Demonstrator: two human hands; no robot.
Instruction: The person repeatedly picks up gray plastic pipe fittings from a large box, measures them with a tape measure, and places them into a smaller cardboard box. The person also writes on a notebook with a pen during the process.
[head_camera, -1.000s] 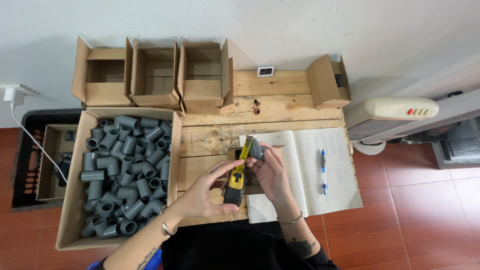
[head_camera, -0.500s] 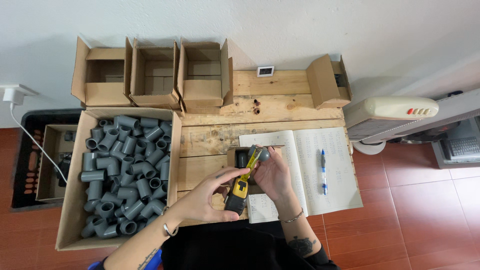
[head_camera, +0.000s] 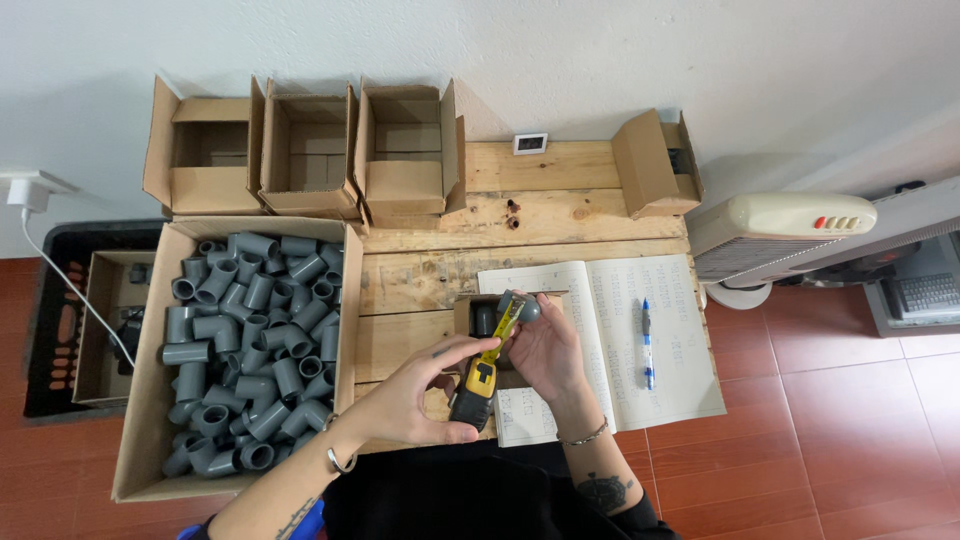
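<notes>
The left hand (head_camera: 415, 400) is wrapped around a yellow-and-black tape measure (head_camera: 473, 392), thumb and fingers closed on its case. Its yellow blade (head_camera: 503, 325) runs out toward 1 o'clock and lies against a grey fitting (head_camera: 519, 306), which the right hand (head_camera: 545, 350) pinches in its fingertips. The fitting is held up over the middle of the wooden table (head_camera: 560, 215), just above a small open box (head_camera: 480, 318); something dark sits inside that box, but it is too shadowed to say what.

At 3 o'clock from the hands lies an open notebook (head_camera: 620, 330), with a blue pen (head_camera: 647, 342) resting on its right page. The right hand partly covers the notebook's left page.

At 9 o'clock stands a large carton (head_camera: 150, 400) filled with grey pipe fittings (head_camera: 250, 340), heaped loosely. Beyond it, at 11 o'clock, three open cartons (head_camera: 300, 150) stand in a row against the wall. At 1 o'clock a smaller carton (head_camera: 655, 165) lies on its side at the table's far edge, and a small white gauge (head_camera: 530, 143) leans on the wall at 12 o'clock.
</notes>
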